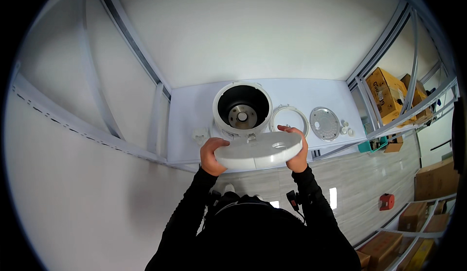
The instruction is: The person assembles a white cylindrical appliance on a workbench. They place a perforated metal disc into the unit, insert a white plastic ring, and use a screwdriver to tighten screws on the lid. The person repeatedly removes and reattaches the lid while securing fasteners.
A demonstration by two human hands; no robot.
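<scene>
Between my two hands is a white, rounded rice cooker lid [260, 150], held tilted at the near side of the cooker body. My left hand [212, 156] grips its left end, and my right hand [297, 149] is wrapped round its right end. Just beyond stands the white rice cooker body [218, 118], its top uncovered, showing a dark inside with a round metal heating plate [249, 117] at the bottom. The lid's far edge overlaps the body's near rim; I cannot tell whether they are joined. Right of the body lies a white ring [305, 120], partly hidden behind my right hand.
A perforated metal disc [325, 123] and several small white parts [346, 129] lie on the right of the white table [189, 105]. A small clear piece [200, 135] lies at left. Metal frame posts flank the table. Cardboard boxes [386, 93] and a red stool [386, 202] are farther right.
</scene>
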